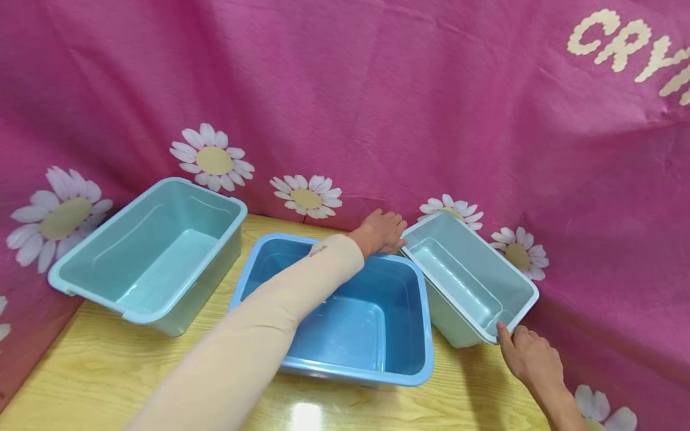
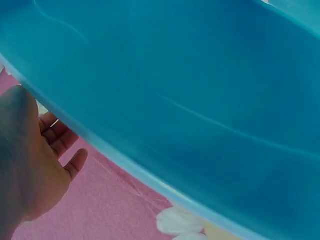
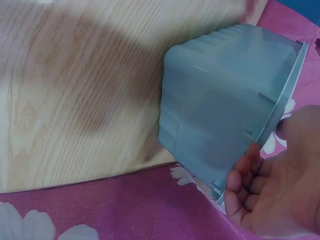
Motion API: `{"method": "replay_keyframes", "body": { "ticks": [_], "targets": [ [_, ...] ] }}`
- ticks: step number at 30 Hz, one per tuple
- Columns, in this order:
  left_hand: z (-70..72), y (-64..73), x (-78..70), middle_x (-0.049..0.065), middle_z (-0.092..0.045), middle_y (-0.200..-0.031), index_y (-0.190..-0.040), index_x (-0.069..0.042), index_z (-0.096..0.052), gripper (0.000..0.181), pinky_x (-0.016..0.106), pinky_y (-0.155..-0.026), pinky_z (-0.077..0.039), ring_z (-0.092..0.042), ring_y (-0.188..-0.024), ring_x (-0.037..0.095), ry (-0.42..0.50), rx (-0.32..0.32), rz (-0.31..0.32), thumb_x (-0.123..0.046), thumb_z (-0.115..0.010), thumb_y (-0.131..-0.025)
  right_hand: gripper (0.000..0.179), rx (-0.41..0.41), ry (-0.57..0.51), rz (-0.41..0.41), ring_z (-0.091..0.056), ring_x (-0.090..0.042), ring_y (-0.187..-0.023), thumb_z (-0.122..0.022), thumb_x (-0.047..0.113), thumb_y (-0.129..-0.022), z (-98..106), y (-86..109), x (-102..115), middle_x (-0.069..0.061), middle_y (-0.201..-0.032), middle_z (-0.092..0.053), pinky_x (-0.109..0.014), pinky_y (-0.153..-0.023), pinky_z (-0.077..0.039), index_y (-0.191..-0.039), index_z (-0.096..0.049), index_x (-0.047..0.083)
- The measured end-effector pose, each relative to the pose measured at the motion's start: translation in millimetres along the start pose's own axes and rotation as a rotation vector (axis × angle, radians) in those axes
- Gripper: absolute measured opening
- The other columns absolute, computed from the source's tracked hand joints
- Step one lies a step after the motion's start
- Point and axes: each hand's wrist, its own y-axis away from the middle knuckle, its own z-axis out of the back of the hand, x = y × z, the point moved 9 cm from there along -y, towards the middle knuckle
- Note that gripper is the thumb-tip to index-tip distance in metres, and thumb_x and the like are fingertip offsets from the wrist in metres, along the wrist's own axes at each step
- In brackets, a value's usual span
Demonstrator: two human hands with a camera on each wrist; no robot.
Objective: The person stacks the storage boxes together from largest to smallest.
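Observation:
A pale grey-green plastic bin [image 1: 458, 269] sits tilted at the right of the table, against the cloth. My right hand [image 1: 533, 359] grips its near corner, thumb over the rim and fingers curled under it; the right wrist view shows those fingers against the bin's outer wall [image 3: 215, 95]. A blue plastic bin [image 1: 345, 335] stands in the middle. Across it reaches my sleeved left arm, with the left hand [image 1: 384, 232] at its back edge, fingertips close to the grey-green bin's far left corner. In the left wrist view that hand's fingers [image 2: 60, 137] lie loosely extended beside a blue rim; fingertip contact is unclear.
A second grey-green bin [image 1: 145, 257] stands at the left of the wood-grain table [image 1: 215, 365]. Pink cloth [image 1: 345, 108] with white daisies hangs behind and along both sides. The bins' visible floors hold nothing.

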Motion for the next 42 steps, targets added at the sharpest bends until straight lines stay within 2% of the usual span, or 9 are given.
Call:
{"method": "replay_keyframes", "body": {
  "ticks": [15, 21, 28, 33, 38, 42],
  "targets": [
    [-3.1, -8.1, -2.2, 0.003, -0.044, -0.149, -0.150, -0.013, -0.038, 0.053, 0.042, -0.114, -0.025, -0.036, -0.139, 0.019, 0.001, 0.001, 0.045, -0.043, -0.036, -0.106, 0.064, -0.016, -0.003, -0.008, -0.056, -0.061, -0.091, -0.030, 0.045, -0.105, -1.0, -2.2, 3.4, -0.034, -0.090, -0.060, -0.064, -0.071, -0.043, -0.090, -0.056, -0.011],
    [-3.2, -11.9, -1.9, 0.002, -0.048, -0.145, -0.148, -0.013, -0.041, 0.052, 0.041, -0.112, -0.029, -0.040, -0.135, 0.019, 0.007, -0.011, 0.062, -0.042, -0.039, -0.105, 0.058, -0.050, -0.010, 0.000, -0.056, -0.060, -0.089, -0.033, 0.040, -0.105, 1.4, -1.5, 3.9, -0.033, -0.089, -0.060, -0.064, -0.070, -0.043, -0.088, -0.055, -0.011],
    [-6.3, -15.6, -4.2, 0.003, -0.048, -0.145, -0.149, -0.013, -0.041, 0.054, 0.041, -0.112, -0.029, -0.040, -0.135, 0.020, 0.020, -0.005, 0.048, -0.043, -0.043, -0.104, 0.053, -0.054, -0.020, 0.001, -0.057, -0.059, -0.089, -0.035, 0.037, -0.105, 1.4, 0.8, 4.1, -0.031, -0.087, -0.060, -0.064, -0.071, -0.043, -0.086, -0.055, -0.008],
    [-9.9, -17.7, -1.1, 0.002, -0.053, -0.140, -0.145, -0.015, -0.048, 0.051, 0.041, -0.110, -0.032, -0.044, -0.131, 0.020, 0.050, -0.015, 0.078, -0.043, -0.048, -0.102, 0.054, -0.063, -0.013, 0.015, -0.058, -0.058, -0.086, -0.034, 0.037, -0.105, 1.3, 1.1, 5.4, -0.028, -0.083, -0.060, -0.063, -0.070, -0.044, -0.085, -0.055, -0.008],
    [-14.6, -21.3, 0.4, 0.003, -0.051, -0.143, -0.147, -0.015, -0.046, 0.053, 0.042, -0.111, -0.031, -0.043, -0.134, 0.021, 0.093, -0.014, 0.084, -0.043, -0.046, -0.103, 0.053, -0.072, -0.010, 0.015, -0.058, -0.056, -0.083, -0.035, 0.036, -0.105, 1.8, 2.4, 3.6, -0.025, -0.080, -0.059, -0.063, -0.069, -0.045, -0.084, -0.054, -0.008],
    [-16.1, -21.6, 1.1, 0.003, -0.047, -0.148, -0.150, -0.016, -0.042, 0.054, 0.043, -0.113, -0.028, -0.039, -0.138, 0.021, 0.084, 0.006, 0.077, -0.044, -0.042, -0.104, 0.052, -0.073, -0.019, 0.019, -0.058, -0.056, -0.083, -0.036, 0.035, -0.105, 1.6, 2.2, 3.4, -0.026, -0.081, -0.059, -0.063, -0.069, -0.044, -0.084, -0.054, -0.008]
  ]
}}
